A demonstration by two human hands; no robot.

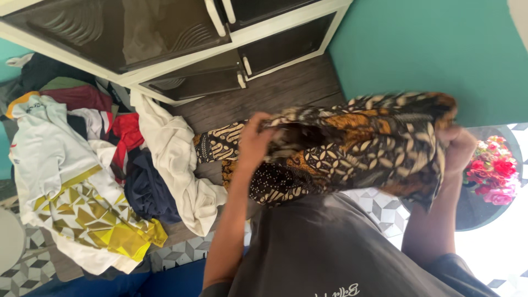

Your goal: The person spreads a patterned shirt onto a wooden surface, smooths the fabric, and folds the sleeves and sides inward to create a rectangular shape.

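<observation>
Brown-and-black batik patterned cloth (357, 148) is bunched up mid-frame, my left hand (254, 142) and right hand (457, 147) both gripping it. Not folded yet, and that heap of mixed clothes (104, 165) at left looks untouched.

Background items as we see them: a heap of clothes, including a white-and-yellow patterned jersey (82, 203), a red garment (127, 135), a dark navy garment (147, 190) and a white cloth (176, 159); a white-framed cabinet with dark doors (165, 33); a teal wall (429, 49); pink and red flowers (492, 176); a grey patterned tile floor (379, 212).
</observation>
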